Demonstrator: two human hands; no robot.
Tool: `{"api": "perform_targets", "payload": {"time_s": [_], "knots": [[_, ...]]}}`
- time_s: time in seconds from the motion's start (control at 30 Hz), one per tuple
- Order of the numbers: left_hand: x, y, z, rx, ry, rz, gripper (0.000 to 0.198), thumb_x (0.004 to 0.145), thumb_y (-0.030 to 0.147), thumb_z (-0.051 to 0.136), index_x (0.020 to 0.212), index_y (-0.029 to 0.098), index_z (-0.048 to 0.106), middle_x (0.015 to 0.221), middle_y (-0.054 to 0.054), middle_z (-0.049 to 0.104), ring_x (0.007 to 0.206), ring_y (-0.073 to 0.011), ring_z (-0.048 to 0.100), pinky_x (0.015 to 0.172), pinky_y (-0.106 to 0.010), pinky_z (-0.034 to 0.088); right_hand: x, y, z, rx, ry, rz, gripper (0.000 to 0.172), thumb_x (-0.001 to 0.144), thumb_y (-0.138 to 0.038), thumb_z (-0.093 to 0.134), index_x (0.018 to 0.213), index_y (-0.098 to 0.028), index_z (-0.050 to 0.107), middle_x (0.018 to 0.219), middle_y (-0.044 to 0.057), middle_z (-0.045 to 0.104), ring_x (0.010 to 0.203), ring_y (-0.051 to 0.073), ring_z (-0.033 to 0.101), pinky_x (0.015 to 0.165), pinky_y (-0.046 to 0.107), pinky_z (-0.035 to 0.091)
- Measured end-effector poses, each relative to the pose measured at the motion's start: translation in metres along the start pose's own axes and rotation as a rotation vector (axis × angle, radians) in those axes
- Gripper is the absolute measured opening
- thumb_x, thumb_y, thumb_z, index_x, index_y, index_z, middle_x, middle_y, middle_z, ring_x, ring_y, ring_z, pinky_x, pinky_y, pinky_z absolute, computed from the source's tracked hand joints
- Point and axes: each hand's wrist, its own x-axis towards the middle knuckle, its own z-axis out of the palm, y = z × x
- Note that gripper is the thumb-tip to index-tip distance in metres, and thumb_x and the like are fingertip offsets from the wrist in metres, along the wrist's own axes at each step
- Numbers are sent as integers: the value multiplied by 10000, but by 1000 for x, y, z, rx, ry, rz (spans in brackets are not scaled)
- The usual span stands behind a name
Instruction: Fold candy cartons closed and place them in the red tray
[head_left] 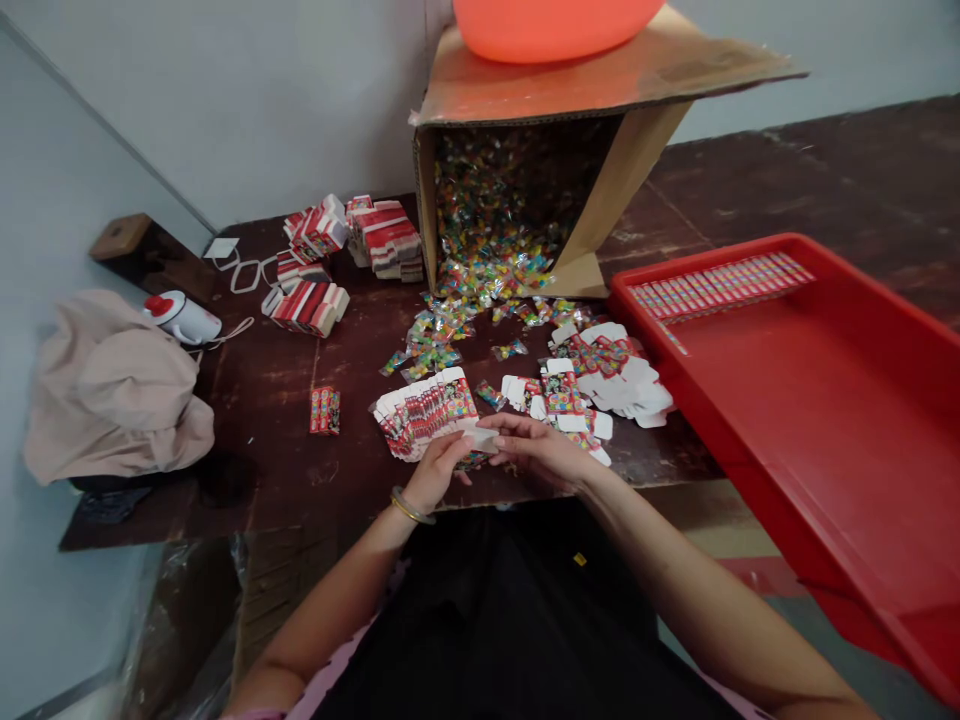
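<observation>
My left hand [441, 466] and my right hand [536, 446] meet near the table's front edge, both closed on one small candy box [481, 438] whose white flap shows between the fingers. Just behind the left hand lies a fanned row of flattened candy boxes [420, 412]. Beyond the right hand is a loose heap of more printed boxes [564, 390], some with white sides up. A small wrapped candy packet [491, 396] rests between the two groups. More packets [480, 285] spill from an open cardboard carton [589, 275] at the back.
A red tray [810, 420] on the right holds a row of filled-looking boxes [720, 285] along its far end. Bundled boxes [382, 240] sit at the back left. A cloth [120, 385], a white mug [191, 318] and a small box pair [325, 411] are on the left.
</observation>
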Motion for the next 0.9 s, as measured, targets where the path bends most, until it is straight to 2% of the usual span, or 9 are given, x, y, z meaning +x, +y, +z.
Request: {"api": "perform_targets", "payload": {"time_s": [0.1,0.2,0.3,0.4,0.5,0.6,0.73,0.83,0.9], "knots": [[-3,8,1,165,-30,58,291,780,377,560,910,154,695,821,-55,646,730,-183,556,567,-240,471,3,8,0,22,14,48,300,656,-269,772,925,-174,680,877,24,640,726,120,596,639,221,518],[-4,13,0,345,-8,166,219,753,275,588,912,168,695,833,-44,658,796,-193,562,731,-272,470,5,11,7,-212,90,-105,212,668,-258,746,859,-182,693,764,-1,602,660,119,564,587,225,501],[1,11,-5,256,-6,99,249,768,295,533,903,164,696,788,-41,632,732,-178,547,641,-257,475,3,7,17,-563,111,-379,184,818,-288,638,972,-226,717,916,49,627,856,181,595,779,319,507],[4,6,-14,74,-32,7,291,774,314,496,918,161,697,789,-41,603,700,-163,534,532,-226,464,0,0,24,-736,95,-504,240,918,-310,531,1089,-272,695,1051,65,626,973,200,595,879,349,479],[-2,5,-23,-89,-126,21,320,778,335,523,989,152,680,877,-64,614,794,-188,561,580,-246,503,3,-3,27,-781,124,-519,223,925,-317,533,1067,-290,703,1026,50,644,939,195,615,842,329,496],[-15,5,-28,-143,-222,17,411,765,356,594,1126,159,610,923,-69,615,766,-178,581,624,-272,524,10,-4,29,-821,137,-529,201,921,-320,545,1026,-285,713,980,48,664,908,199,623,816,329,501],[-30,3,-32,-67,-162,-47,475,778,355,633,1211,189,529,873,-48,581,759,-168,578,538,-222,505,22,2,30,-814,140,-507,197,914,-345,553,952,-254,722,903,50,677,824,196,632,767,328,508],[-35,-1,-37,-110,-156,-66,490,786,376,635,1223,190,513,908,-55,566,802,-174,574,529,-208,505,26,11,33,-743,137,-478,204,907,-360,561,903,-246,730,852,46,676,784,193,630,757,330,511],[-37,-3,-40,-155,-135,-78,484,792,382,634,1212,174,515,902,-53,560,799,-168,575,535,-204,505,26,18,38,-727,137,-497,198,905,-361,567,944,-259,732,897,49,667,831,193,625,797,335,505]]}}
